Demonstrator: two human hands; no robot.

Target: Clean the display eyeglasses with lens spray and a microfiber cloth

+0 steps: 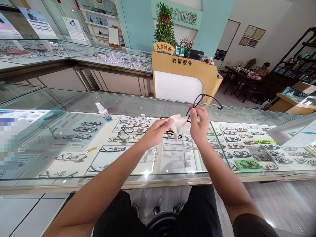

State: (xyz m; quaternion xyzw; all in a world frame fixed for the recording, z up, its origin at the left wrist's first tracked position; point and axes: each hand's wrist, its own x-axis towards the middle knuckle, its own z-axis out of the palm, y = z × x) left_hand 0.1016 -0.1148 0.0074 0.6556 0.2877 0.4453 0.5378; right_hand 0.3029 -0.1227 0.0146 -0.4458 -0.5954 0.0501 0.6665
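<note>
Right hand [198, 126] pinching black spectacles [204, 97], left hand [158, 131] pinching white cloth [178, 124], middle of the frame, above a glass display counter [74, 98]
Right hand: thumb and fingers pressed together on the spectacles' lower edge, one lens rim and a curved temple arm standing up and to the right of the fingertips. Left hand: thumb and forefinger closed on the cloth, which bunches between both hands, seemingly wrapped about the second lens, though that part is hidden. Counter: rows of display frames [247, 140] under the glass, across the whole width. Spray bottle [103, 112]: upright on the glass, left of centre, well apart from the hands. Wooden cashier desk [182, 75] with potted plant [164, 29]: upper centre, behind the counter
</note>
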